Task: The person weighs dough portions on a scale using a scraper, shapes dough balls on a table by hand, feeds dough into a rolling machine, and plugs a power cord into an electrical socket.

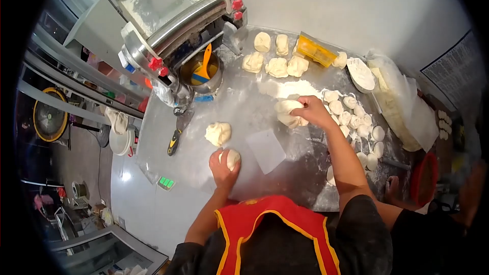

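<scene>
My left hand is cupped over a round ball of dough on the metal table, its fingers curled round the left side. A second, lumpier ball of dough sits just beyond it. Farther right, my right hand pinches the edge of a flattened, folded piece of dough beside a spread of white flour. Between the hands lies a pale, translucent flat sheet. Small round dough pieces are clustered right of my right hand.
A dough roller machine stands at the back left, with a metal pot and orange brush below it. A yellow-handled scraper lies left. Several dough lumps, a yellow container and a flour bowl line the back. Another person's hand is at right.
</scene>
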A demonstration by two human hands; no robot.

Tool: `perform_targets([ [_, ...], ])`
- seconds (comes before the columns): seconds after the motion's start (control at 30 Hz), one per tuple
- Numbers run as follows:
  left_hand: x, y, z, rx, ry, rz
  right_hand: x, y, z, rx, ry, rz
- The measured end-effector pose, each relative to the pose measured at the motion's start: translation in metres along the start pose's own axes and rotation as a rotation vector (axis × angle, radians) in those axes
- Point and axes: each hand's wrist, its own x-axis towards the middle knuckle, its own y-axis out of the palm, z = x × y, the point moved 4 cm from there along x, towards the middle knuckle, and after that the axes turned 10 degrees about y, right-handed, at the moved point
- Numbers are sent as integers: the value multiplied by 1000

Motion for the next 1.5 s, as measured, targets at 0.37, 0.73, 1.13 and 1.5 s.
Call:
perform_targets([
  [0.37, 0, 3, 3, 28, -30, 11, -30, 10, 21, -25, -47, 16],
  [0.73, 0, -1, 0, 11, -20, -31, -71, 98, -21, -656, -270, -322],
  [1.13, -3, 6, 6, -7, -78, 119, -68, 119, -25, -409, -301, -196],
  [1.5, -3, 0, 9, -26, -21, 197, -250, -67, 73, 481, -578, -1217],
])
